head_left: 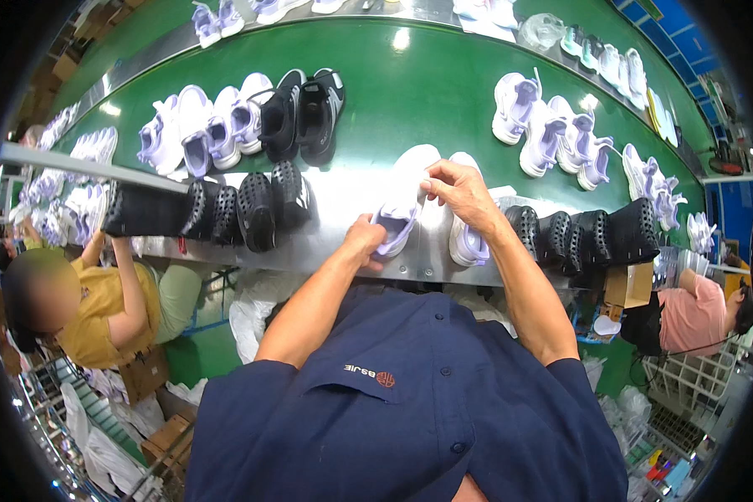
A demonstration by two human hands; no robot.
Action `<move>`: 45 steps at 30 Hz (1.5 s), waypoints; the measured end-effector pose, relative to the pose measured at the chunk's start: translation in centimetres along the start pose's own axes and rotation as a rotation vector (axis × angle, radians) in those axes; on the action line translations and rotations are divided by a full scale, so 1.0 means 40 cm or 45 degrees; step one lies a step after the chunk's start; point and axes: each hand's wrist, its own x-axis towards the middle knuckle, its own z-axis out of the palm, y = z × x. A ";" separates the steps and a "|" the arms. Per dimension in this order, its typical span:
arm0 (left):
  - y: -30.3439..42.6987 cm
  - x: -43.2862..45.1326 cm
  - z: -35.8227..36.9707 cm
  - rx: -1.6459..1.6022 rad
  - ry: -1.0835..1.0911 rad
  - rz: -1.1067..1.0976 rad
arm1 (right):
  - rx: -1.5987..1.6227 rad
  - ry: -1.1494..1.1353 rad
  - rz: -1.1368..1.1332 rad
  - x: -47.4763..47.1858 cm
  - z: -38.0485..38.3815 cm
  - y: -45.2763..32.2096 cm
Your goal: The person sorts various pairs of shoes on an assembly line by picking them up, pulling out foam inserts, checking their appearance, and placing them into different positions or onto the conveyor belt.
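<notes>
A white and lilac sports shoe (pixel 408 183) points away from me on the metal edge of the bench. My left hand (pixel 368 241) grips its lilac heel collar. Over the same shoe's right side, my right hand (pixel 457 189) has thumb and forefinger pinched together near the upper; whether a lace or thread lies between them is too small to tell. A second white and lilac shoe (pixel 469 241) stands just to the right, partly covered by my right hand and forearm.
Black perforated shoe-like forms (pixel 273 207) line the metal edge at left, more (pixel 555 235) at right. Beyond, on the green surface (pixel 408 94), stand black shoes (pixel 317 116) and lilac-white shoes (pixel 543 138). Co-workers sit at far left (pixel 110 301) and far right (pixel 693 314). A grey bar (pixel 94 168) crosses at left.
</notes>
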 end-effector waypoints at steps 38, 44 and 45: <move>-0.033 -0.339 -0.166 1.048 0.443 1.435 | -0.792 -0.744 0.007 -0.065 0.166 -0.175; -0.077 -0.181 -0.082 0.617 0.342 0.723 | -0.781 0.221 -0.223 -0.037 0.135 -0.068; -0.071 -0.155 -0.056 0.568 0.347 0.596 | -0.731 0.506 -0.367 -0.054 0.126 -0.043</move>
